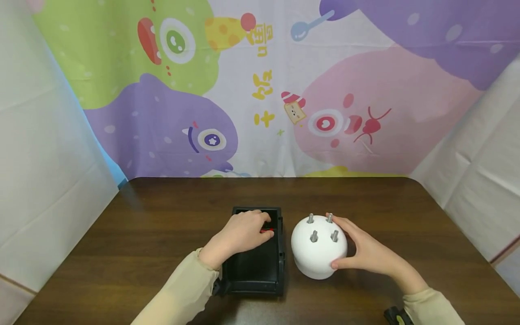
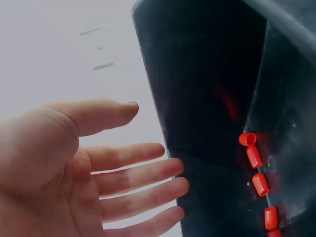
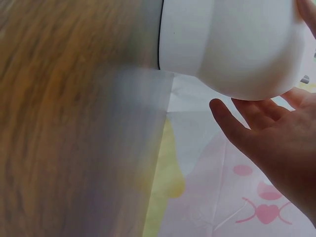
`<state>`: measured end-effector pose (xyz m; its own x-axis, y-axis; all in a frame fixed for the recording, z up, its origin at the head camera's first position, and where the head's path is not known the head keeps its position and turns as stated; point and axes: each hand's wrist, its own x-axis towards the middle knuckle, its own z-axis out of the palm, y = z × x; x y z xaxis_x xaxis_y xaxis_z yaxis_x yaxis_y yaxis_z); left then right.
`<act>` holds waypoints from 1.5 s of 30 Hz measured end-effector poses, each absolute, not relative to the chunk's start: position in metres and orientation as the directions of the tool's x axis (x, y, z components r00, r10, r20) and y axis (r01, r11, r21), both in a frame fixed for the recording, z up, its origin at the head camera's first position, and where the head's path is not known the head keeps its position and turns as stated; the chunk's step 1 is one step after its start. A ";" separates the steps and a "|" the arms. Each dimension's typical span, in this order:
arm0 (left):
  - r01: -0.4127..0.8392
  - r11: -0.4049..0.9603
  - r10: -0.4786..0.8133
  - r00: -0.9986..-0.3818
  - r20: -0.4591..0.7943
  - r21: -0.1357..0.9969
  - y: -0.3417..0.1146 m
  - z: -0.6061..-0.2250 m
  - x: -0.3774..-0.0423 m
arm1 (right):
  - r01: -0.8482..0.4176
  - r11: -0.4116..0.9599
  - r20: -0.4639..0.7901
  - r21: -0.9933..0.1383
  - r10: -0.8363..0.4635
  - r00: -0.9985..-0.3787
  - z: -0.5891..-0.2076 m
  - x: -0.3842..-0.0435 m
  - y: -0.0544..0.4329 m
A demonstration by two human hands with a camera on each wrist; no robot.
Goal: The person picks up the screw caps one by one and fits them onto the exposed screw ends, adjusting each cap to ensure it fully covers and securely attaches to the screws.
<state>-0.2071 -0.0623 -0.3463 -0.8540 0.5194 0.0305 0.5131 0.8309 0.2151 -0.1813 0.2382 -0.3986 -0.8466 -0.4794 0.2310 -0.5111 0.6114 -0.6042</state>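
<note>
My left hand hovers over a black open box, thumb and fingers spread. In the left wrist view its fingers are fairly straight, with nothing between them. Several small red caps lie in a row along the inside of that box; the head view shows only a little red beside the fingers. Just right of the box, a white rounded dome stands on the table, with several metal pegs sticking up from its top. My right hand holds the dome's right side, thumb in front and fingers behind.
Under everything is a dark wood table. A cartoon-printed cloth hangs behind its far edge, and pale cloth panels flank it. A black device sits by the right wrist.
</note>
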 end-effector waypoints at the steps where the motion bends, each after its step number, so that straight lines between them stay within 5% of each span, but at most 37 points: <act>1: 0.509 0.833 0.515 -0.856 0.031 0.218 -0.061 -0.345 -0.208 | -0.511 0.610 0.231 -0.605 -0.480 -0.846 -0.398 -0.181 0.238; 13: 0.383 0.870 0.400 -0.917 0.010 0.312 -0.049 -0.348 -0.221 | -0.512 0.606 0.235 -0.609 -0.478 -0.846 -0.400 -0.181 0.237; 45: 0.389 0.877 0.432 -0.895 -0.108 0.281 -0.039 -0.360 -0.241 | -0.507 0.582 0.232 -0.636 -0.482 -0.845 -0.401 -0.181 0.238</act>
